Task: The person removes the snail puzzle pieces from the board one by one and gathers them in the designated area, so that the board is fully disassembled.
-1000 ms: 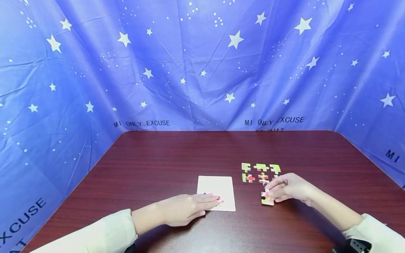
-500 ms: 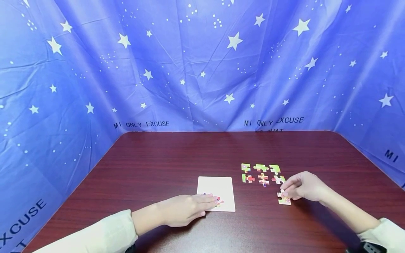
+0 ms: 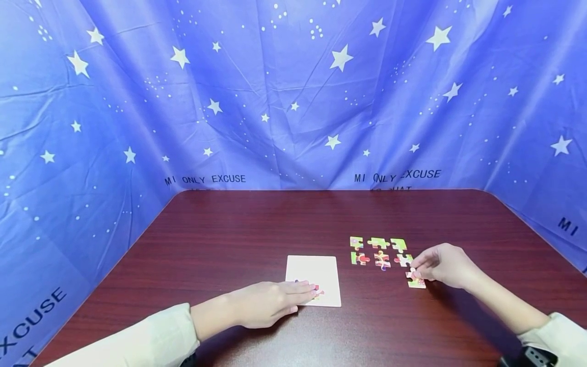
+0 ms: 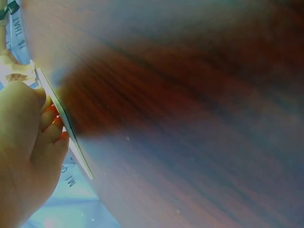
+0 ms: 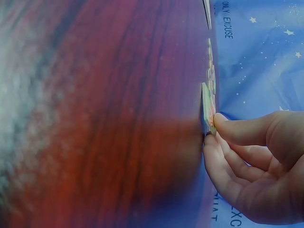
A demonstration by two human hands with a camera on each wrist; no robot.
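Note:
My right hand (image 3: 448, 266) pinches a pink and green jigsaw piece (image 3: 416, 281) between thumb and fingers, just in front of the rightmost loose piece (image 3: 404, 260). In the right wrist view the pinched piece (image 5: 207, 110) is seen nearly edge-on, slightly tilted. My left hand (image 3: 263, 305) lies with straight fingers across the lower part of a pale square puzzle board (image 3: 313, 267). Beside its fingertips, red and coloured printed bits (image 3: 319, 292) show on the board; the rest there is hidden under the hand. In the left wrist view, the board's edge (image 4: 66, 124) runs beside the fingers.
Several loose jigsaw pieces lie in two rows right of the board, among them a green one (image 3: 379, 243) at the back and a red one (image 3: 382, 260) in front. The dark red wooden table (image 3: 257, 224) ends at a blue star-patterned curtain (image 3: 293, 92).
My right hand has carried the jigsaw piece to the right, then slightly away from me, towards the loose pieces, uncovering the rightmost one. The left hand stays on the board.

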